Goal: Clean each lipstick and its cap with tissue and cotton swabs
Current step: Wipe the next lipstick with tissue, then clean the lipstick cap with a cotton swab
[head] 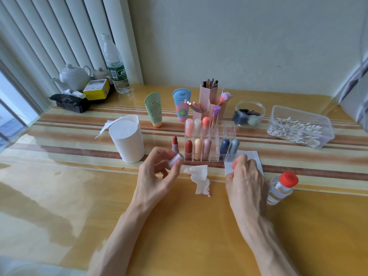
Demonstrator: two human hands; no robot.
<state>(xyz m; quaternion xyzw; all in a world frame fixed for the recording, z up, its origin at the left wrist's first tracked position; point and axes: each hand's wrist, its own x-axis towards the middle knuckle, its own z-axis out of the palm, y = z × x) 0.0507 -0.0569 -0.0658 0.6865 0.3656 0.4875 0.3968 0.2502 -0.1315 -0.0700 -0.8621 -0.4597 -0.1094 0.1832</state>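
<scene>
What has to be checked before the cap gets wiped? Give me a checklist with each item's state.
1. Lipstick cap secured: ok, pinched at the fingertips of the left hand.
2. Uncapped lipstick out of the way: ok, it stands upright, apart from both hands.
3. Fresh tissue at hand: ok, the flat tissue sheet lies under the right hand; whether the fingers grip it, cannot tell.
4. Crumpled tissue fit for reuse: not ok, red stains at its near end.
5. Cotton swabs available: ok, plenty in the clear box at the right.
6. Inside of the cap clean: cannot tell.
</scene>
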